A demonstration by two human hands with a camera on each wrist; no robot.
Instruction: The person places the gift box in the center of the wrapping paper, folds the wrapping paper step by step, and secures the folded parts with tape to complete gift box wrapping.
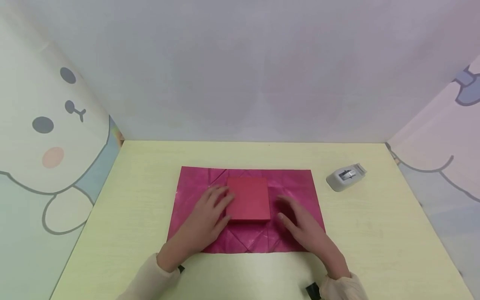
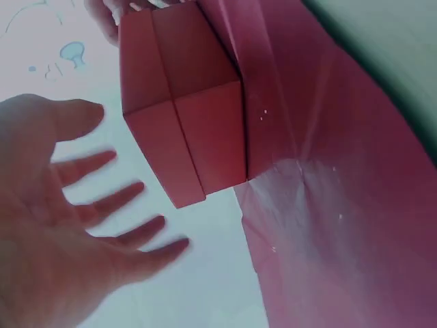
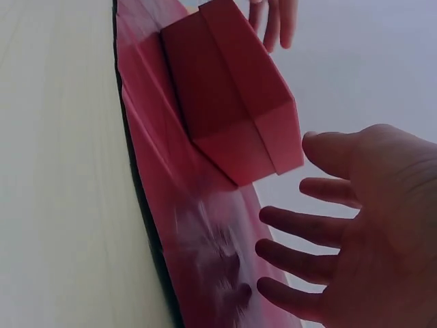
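A square red box (image 1: 248, 199) with a lid sits near the middle of a creased, shiny magenta sheet of wrapping paper (image 1: 300, 183). Beside the box's left side is my left hand (image 1: 204, 218), fingers spread; the left wrist view shows a gap between that hand (image 2: 61, 205) and the box (image 2: 184, 102). My right hand (image 1: 309, 229) hovers over the paper to the right of the box, apart from it, fingers loosely extended. In the right wrist view nothing lies in this hand (image 3: 382, 225), and the box (image 3: 232, 102) stands beyond its thumb.
A small grey tape dispenser (image 1: 346, 177) lies on the pale yellow table (image 1: 375, 233), right of the paper. Behind the table rises a plain light wall (image 1: 258, 75). Panels with cartoon drawings (image 1: 52, 137) flank both sides.
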